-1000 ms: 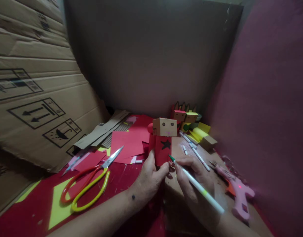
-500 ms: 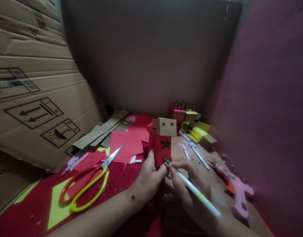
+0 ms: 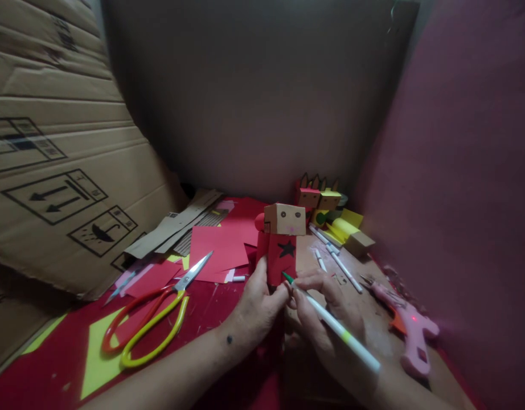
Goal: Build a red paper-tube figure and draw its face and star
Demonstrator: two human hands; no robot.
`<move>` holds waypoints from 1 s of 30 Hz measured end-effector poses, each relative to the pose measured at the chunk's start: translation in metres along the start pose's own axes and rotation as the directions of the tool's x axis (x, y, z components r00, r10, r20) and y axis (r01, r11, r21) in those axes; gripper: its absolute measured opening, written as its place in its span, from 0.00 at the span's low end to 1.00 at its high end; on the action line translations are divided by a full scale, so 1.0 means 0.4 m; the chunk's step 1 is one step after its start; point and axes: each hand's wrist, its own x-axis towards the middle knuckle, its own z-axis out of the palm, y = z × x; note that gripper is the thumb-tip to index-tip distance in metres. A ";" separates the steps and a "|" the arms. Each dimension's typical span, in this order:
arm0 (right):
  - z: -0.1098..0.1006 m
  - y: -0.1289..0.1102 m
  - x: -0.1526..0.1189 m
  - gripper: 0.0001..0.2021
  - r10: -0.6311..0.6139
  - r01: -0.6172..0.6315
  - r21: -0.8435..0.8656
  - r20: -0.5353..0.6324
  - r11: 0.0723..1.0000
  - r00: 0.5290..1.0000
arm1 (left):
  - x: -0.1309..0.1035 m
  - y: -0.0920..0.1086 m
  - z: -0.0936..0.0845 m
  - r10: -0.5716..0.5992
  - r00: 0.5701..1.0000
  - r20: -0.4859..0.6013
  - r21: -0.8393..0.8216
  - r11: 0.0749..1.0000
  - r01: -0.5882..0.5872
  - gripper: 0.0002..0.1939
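Observation:
My left hand (image 3: 262, 293) is closed around the lower part of a paper-and-cardboard figure (image 3: 276, 262). The figure stands upright, with a red body, a dark star on its front and a tan box head bearing two drawn eyes and a pink mouth. In my right hand (image 3: 331, 307) is a white felt-tip pen (image 3: 337, 327), gripped between thumb and fingers. Its green tip touches, or lies very close to, the red body below the star; a small dark mark shows there. Part of the figure's base is hidden by my fingers.
Scissors (image 3: 183, 285) with red and yellow handles lie left on red and yellow paper. A pink glue gun (image 3: 416, 330) with a lit red spot lies right. Several pens (image 3: 347, 272) and finished-looking figures (image 3: 318, 199) sit behind. A large cardboard box (image 3: 74, 154) borders the left.
Both hands, the figure and the pen stay nearly in place. The pen's tip has shifted very slightly left, and the whole view has moved a little.

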 end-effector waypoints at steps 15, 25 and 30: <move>-0.009 -0.009 0.008 0.03 0.050 -0.050 0.003 0.010 0.999 0.999 | 0.002 0.003 -0.015 -0.051 0.998 0.036 0.001 0.999 0.051 0.17; -0.019 -0.022 0.028 0.04 0.029 -0.029 -0.026 -0.012 0.999 1.000 | 0.000 0.011 -0.013 -0.115 0.993 0.035 -0.009 0.993 0.115 0.20; -0.012 -0.014 0.021 0.05 0.072 -0.072 0.003 0.003 0.997 0.997 | 0.002 0.019 -0.015 -0.119 0.991 0.057 0.001 0.993 0.120 0.17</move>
